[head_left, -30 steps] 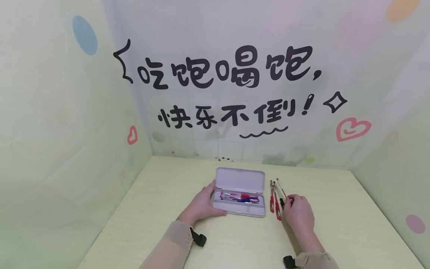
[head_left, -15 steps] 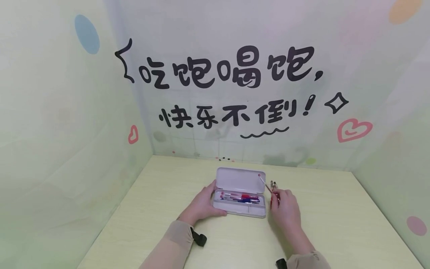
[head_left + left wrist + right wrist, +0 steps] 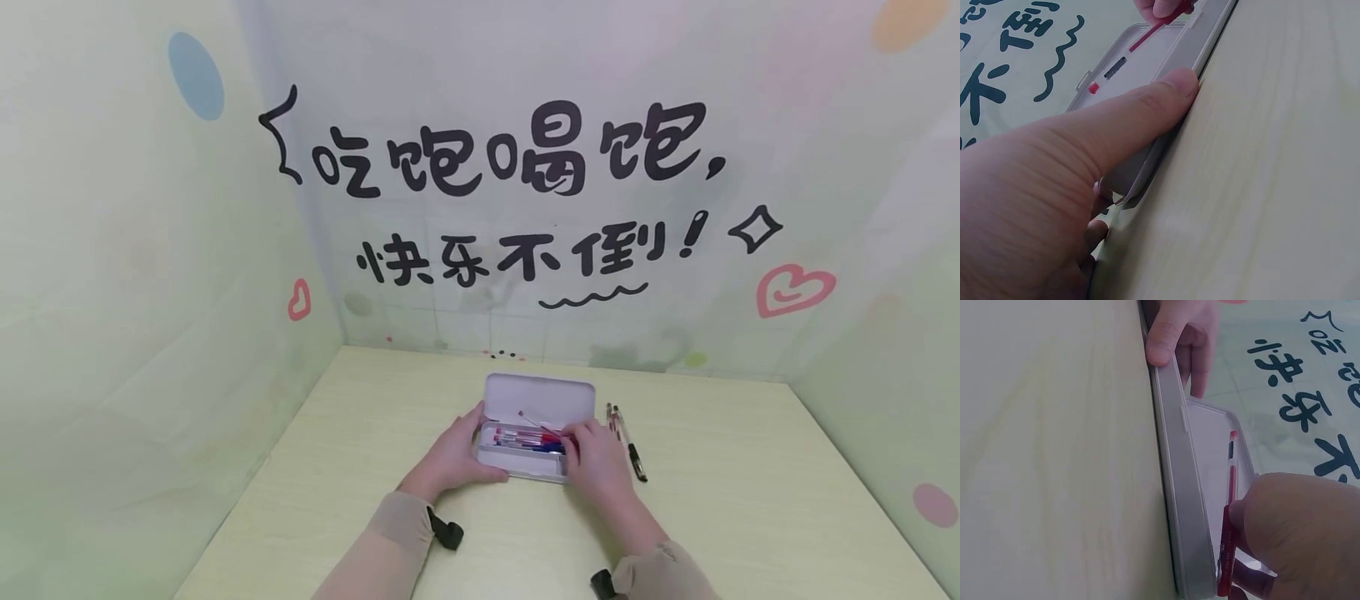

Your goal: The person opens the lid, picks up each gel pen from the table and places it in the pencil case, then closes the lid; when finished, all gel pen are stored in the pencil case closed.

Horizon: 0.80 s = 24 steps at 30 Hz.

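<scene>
An open pale lilac pencil case [image 3: 520, 459] stands on the table with its lid [image 3: 538, 395] tilted back; red and blue pens [image 3: 525, 439] lie in its rear compartment. My left hand [image 3: 453, 454] grips the case's left end, its thumb [image 3: 1166, 94] along the front edge. My right hand [image 3: 602, 463] pinches a red pen by its red cap end over the case's right part; the clear barrel of this pen [image 3: 1232, 478] slants up toward the lid. The right hand hides the case's right end.
To the right of the case, a black-capped pen [image 3: 636, 458] and at least one other pen lie on the pale table [image 3: 750, 500]. Behind stands a printed fabric wall [image 3: 450, 333], with side walls left and right.
My right hand has picked up a red pen from the group on the right and moved left with it, over the case. The left hand has stayed on the case.
</scene>
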Motion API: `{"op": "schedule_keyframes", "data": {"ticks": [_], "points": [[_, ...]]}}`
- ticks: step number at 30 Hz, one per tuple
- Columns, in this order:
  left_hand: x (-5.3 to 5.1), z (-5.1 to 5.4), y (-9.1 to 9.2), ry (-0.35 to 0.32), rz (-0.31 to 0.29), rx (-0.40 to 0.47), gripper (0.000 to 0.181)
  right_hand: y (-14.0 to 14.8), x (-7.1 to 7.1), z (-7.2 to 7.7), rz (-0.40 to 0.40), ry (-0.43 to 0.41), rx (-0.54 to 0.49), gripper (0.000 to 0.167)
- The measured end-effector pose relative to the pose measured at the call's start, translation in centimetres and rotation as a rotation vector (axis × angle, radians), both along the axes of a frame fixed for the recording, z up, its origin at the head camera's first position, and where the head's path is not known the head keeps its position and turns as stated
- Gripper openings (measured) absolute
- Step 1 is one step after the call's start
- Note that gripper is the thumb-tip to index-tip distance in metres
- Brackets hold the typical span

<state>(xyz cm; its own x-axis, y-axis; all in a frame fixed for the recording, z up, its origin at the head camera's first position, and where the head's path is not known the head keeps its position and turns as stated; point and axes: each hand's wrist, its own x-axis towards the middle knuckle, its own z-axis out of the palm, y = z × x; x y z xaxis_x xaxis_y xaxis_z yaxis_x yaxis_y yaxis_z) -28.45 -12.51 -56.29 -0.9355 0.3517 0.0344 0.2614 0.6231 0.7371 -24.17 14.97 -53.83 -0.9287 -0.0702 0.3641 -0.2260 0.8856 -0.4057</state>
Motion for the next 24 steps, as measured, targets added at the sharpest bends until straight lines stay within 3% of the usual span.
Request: {"op": "schedule_keyframes", "data": {"ticks": [9, 24], "points": [[0.0, 0.0, 0.0, 0.03, -0.019, 0.006, 0.142, -1.9, -0.3, 0.1, 0.063, -0.005, 0.074, 0.004], [0.1, 0.2, 0.0, 0.02, -0.014, 0.008, 0.143, -2.6, -0.4, 0.2, 0.056, -0.064, 0.101, 0.006]]}}
